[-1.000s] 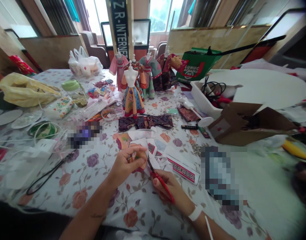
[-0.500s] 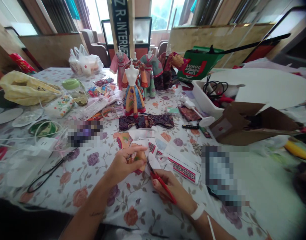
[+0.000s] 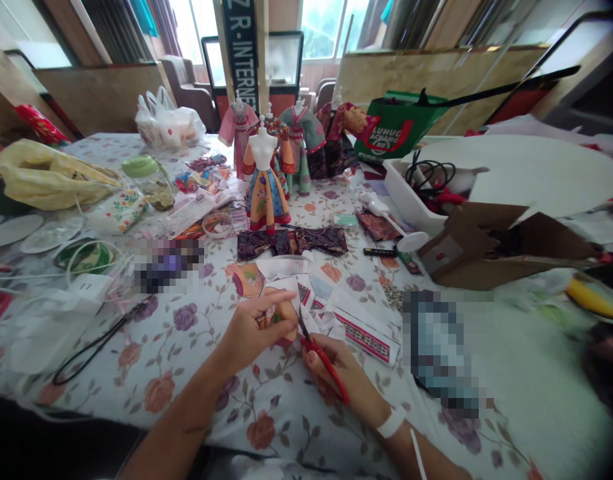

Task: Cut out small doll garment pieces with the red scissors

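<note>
My left hand (image 3: 251,327) pinches a small orange patterned fabric piece (image 3: 286,319) backed by white paper. My right hand (image 3: 333,370) is shut on red-handled scissors (image 3: 323,363), their dark blades touching a crumpled white fabric piece (image 3: 309,317). That white piece lies right next to the orange one, and my fingers partly hide both. A white strip with a red and black woven band (image 3: 363,339) lies to the right of the scissors. A white band circles my right wrist.
A floral tablecloth (image 3: 136,373) holds a doll dress on a white form (image 3: 265,187), further doll garments, dark paisley fabric (image 3: 291,243), a white box of cables (image 3: 406,190), a brown cardboard piece (image 3: 491,250), a glass jar (image 3: 151,183) and plastic bags. Two pixelated patches cover items.
My left hand has moved slightly right and its fingers have closed over the orange piece. The scissor blades now stand more upright against the white fabric.
</note>
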Tool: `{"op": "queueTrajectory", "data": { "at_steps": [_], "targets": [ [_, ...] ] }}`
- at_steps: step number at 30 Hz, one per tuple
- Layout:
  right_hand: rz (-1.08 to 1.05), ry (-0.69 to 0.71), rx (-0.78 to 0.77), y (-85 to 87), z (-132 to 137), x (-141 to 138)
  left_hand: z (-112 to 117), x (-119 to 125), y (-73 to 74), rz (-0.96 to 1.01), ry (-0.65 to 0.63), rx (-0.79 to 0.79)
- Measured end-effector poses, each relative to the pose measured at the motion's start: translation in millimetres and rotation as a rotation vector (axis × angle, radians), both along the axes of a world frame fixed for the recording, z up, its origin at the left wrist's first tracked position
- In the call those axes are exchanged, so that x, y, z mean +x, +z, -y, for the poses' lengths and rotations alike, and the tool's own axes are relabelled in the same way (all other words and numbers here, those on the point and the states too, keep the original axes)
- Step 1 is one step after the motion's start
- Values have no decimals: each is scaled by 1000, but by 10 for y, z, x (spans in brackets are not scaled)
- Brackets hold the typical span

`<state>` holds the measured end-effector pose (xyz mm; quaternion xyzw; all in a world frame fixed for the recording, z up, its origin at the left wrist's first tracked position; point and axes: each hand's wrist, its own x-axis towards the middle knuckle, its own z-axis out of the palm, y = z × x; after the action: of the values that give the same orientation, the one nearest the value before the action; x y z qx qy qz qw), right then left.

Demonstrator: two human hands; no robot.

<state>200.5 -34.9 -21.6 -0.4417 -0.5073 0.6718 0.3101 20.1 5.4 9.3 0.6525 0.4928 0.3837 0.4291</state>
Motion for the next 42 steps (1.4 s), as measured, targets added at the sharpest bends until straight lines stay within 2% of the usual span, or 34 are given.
{"op": "queueTrajectory", "data": {
  "at_steps": [7,11,17,23,33,42],
  "targets": [
    [-35,-15,-23,-26,-3,-3,2,-2,-4,44,-35,-9],
    [-28,14,-29,5,-11,2,2,4,12,124,-79,-54],
    [-4,14,-42,48,-10,-7,-1,-4,3,115,-77,-67],
    [7,19,-21,50,-10,-8,-2,-3,-35,14,-14,-2],
    [13,-20,-16,32,1,-11,13,30,16,55,-92,70],
    [-7,16,-27,44,-12,-11,13,-31,-35,8,-78,-43]
  ]
}}
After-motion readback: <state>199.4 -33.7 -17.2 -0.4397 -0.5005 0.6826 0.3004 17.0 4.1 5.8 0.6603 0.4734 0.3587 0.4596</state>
